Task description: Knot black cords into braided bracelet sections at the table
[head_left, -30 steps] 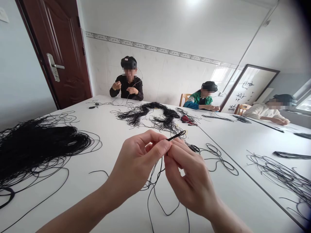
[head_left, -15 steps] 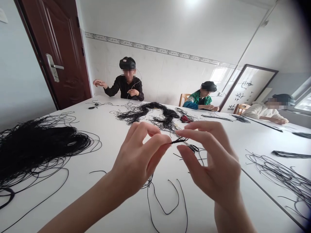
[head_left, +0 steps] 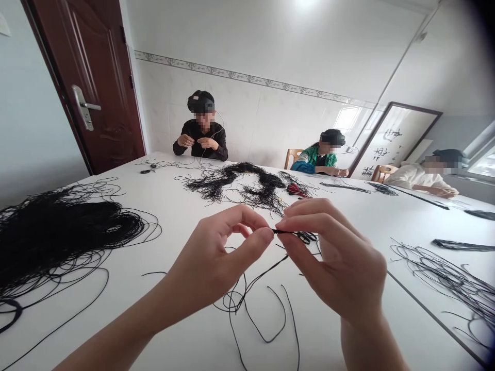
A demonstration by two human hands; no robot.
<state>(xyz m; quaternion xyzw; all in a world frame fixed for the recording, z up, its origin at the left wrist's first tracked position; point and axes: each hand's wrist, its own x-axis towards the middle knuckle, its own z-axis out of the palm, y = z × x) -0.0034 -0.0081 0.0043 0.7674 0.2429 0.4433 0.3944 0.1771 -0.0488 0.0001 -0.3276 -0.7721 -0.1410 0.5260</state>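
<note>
Between thumb and fingertips, my left hand [head_left: 218, 252] pinches a short piece of twisted or knotted black cord [head_left: 276, 232]. My right hand [head_left: 340, 257] grips the same piece just to the right, its thumb and forefinger closed. Only a small stretch of cord shows between the two hands; the rest is hidden by my fingers. Below them, thin loose cord ends [head_left: 266, 270] trail down to the white table [head_left: 185, 335] and curl there. Partly behind my right fingers lie black looped handles [head_left: 307, 237], apparently of scissors.
A large heap of black cord [head_left: 58, 232] lies at left, another bundle [head_left: 247, 167] ahead, and loose strands [head_left: 444, 273] at right. A red-handled tool [head_left: 296, 190] and small scissors [head_left: 148, 169] lie farther off. Several co-workers [head_left: 203, 136] sit across the table.
My right thumb and fingers have closed on the cord, having been apart. The loose ends now trail between my hands. Across the table, a co-worker's outstretched hand has come in to the other.
</note>
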